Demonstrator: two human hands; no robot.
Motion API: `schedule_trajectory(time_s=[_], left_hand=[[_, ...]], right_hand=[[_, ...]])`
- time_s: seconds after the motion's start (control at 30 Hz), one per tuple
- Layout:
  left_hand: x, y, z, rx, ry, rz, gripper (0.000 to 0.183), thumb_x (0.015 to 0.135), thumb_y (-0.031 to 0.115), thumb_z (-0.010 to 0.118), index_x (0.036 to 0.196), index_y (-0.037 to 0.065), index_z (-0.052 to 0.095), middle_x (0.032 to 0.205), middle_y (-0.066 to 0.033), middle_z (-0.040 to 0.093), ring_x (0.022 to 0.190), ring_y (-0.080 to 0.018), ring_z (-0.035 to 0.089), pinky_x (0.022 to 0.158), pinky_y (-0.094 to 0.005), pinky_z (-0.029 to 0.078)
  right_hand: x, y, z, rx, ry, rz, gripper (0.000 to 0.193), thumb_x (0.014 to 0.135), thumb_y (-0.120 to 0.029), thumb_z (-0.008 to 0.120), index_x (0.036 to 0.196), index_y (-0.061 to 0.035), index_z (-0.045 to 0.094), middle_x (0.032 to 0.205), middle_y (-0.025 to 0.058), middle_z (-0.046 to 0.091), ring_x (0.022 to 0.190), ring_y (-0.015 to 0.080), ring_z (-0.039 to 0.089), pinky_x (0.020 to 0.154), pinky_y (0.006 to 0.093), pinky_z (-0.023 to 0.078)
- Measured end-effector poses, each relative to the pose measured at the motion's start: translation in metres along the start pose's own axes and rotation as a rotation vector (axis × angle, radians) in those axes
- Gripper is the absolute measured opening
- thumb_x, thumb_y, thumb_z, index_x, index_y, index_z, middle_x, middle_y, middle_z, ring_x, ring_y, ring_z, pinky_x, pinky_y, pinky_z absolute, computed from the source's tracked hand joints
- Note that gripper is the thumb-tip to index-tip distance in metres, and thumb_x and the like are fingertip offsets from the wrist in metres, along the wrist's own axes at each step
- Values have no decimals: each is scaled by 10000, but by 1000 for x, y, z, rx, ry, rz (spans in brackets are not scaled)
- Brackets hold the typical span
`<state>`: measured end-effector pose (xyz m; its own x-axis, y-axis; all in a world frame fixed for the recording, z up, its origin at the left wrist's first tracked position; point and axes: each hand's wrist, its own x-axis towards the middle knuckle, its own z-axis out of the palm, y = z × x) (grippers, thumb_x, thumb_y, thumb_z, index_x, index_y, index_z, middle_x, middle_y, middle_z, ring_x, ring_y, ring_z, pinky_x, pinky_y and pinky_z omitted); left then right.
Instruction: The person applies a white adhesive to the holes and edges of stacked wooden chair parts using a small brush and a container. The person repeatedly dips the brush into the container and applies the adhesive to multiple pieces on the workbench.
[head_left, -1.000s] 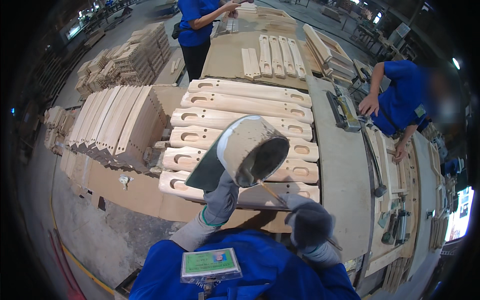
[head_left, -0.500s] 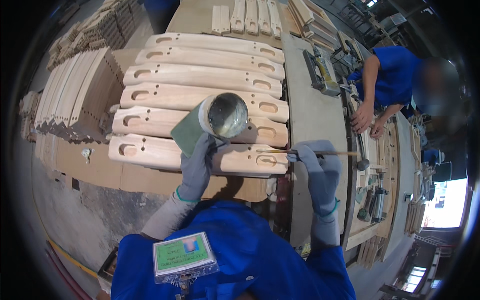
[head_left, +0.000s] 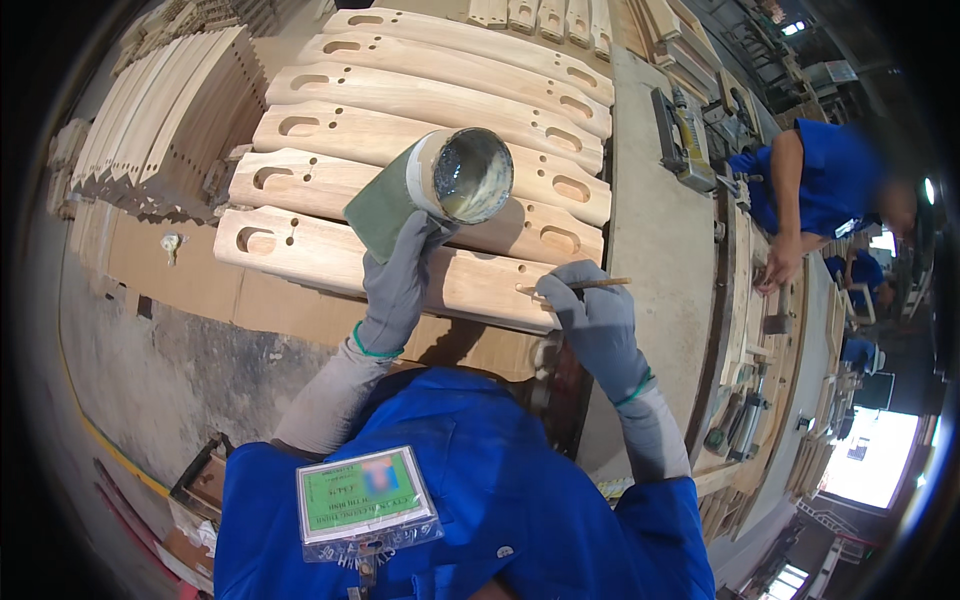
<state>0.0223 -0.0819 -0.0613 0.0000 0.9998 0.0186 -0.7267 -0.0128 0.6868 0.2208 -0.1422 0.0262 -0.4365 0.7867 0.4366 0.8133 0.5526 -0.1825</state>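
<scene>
My left hand (head_left: 398, 270), in a grey glove, is closed around a green and white can (head_left: 388, 200). The can is tilted, and its mouth shows wet, whitish stuff coating the dark inside. My right hand (head_left: 597, 322), gloved too, pinches a thin wooden stick (head_left: 608, 283). The stick's tip is at the right end of the nearest wooden slat (head_left: 335, 256), close to its small holes; my fingers cover part of that end. Several like slats lie side by side beyond it, each with slots and round holes near the ends. The can hangs above them.
A stack of drilled wooden parts (head_left: 165, 110) stands at the left on cardboard (head_left: 200, 285). To the right runs a grey bench surface (head_left: 645, 210) with a nail gun (head_left: 685, 145). Past it, a co-worker (head_left: 800, 180) in blue handles wooden pieces at another bench.
The view has shifted, so the slats sit higher and tilt more. My right hand has moved left along the stick's line, over the slat's end. The left hand still holds the can.
</scene>
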Motion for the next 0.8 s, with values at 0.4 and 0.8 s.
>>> schedule_trajectory(time_s=[0.4,0.8], left_hand=[[-3,2,0,56,11,11,272,928,54,472,1179,-45,498,1092,-113,580,961,-172,588,840,-299,502],[-4,3,1,92,65,-47,223,911,102,537,1089,-24,582,963,-50,628,825,-84,587,680,-197,472]], right_hand=[[13,16,2,68,-75,104,189,720,-22,591,906,-20,626,811,102,598,681,224,604,533,300,458],[11,2,-1,26,-78,46,212,687,-19,597,894,-58,616,802,77,596,667,211,598,539,299,477]])
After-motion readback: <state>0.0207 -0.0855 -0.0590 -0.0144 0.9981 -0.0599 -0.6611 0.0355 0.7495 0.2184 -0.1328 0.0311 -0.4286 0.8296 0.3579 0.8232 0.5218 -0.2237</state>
